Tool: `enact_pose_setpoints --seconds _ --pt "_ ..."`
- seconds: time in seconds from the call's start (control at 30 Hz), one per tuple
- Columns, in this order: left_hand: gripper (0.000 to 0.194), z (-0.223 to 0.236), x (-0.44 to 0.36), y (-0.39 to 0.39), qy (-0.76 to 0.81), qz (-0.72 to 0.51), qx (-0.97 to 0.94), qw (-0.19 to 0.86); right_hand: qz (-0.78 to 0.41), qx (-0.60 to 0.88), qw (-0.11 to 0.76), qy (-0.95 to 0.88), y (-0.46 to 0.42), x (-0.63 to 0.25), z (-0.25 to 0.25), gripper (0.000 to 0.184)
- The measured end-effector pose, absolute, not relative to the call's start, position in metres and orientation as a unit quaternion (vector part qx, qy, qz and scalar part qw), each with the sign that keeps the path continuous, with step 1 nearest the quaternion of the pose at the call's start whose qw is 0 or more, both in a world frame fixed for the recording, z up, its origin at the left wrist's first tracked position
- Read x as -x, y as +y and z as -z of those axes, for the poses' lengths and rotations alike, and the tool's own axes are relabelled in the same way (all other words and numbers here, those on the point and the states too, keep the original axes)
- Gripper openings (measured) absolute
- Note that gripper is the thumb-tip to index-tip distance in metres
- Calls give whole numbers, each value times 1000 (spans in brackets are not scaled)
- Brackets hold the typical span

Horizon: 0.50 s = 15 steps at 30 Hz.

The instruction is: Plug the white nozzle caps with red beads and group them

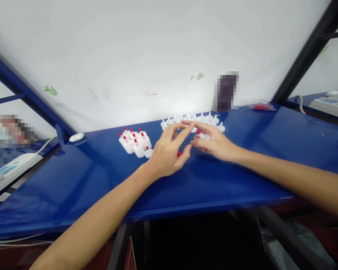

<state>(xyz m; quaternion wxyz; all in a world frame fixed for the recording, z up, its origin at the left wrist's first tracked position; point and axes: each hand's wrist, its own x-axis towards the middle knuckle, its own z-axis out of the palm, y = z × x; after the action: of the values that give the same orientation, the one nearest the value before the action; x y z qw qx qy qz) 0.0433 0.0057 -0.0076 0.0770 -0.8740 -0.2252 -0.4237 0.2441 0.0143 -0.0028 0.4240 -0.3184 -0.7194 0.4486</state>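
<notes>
My right hand [214, 140] is closed around a white nozzle cap [204, 136] with a small red tip. Close beside it, my left hand [169, 153] has its thumb and index finger apart, with nothing visible between them. The two hands' index fingers meet or overlap in this view. Small red tips [179, 154] lie on the table, partly hidden behind my left hand. Left of that hand stand several white bottles [139, 149] with red-tipped caps, and one loose red-tipped cap [148, 152]. Behind both hands are rows of white nozzle caps [202, 117], partly covered by my fingers.
The blue table [95, 180] backs onto a white wall [124, 56]. A white oval object [77, 137] lies at the back left. A clear bag with red pieces [260, 106] and a blurred dark object [227, 92] are at the back right. Metal posts [304, 52] flank the table.
</notes>
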Motion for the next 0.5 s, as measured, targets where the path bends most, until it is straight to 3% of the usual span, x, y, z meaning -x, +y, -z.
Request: enact_pose_setpoints --seconds 0.2,0.5 --pt "47 9 -42 5 -252 419 871 45 -468 293 397 -734 18 -245 10 82" --pt "42 7 -43 5 -243 425 871 32 -452 312 377 -746 12 -242 6 63"
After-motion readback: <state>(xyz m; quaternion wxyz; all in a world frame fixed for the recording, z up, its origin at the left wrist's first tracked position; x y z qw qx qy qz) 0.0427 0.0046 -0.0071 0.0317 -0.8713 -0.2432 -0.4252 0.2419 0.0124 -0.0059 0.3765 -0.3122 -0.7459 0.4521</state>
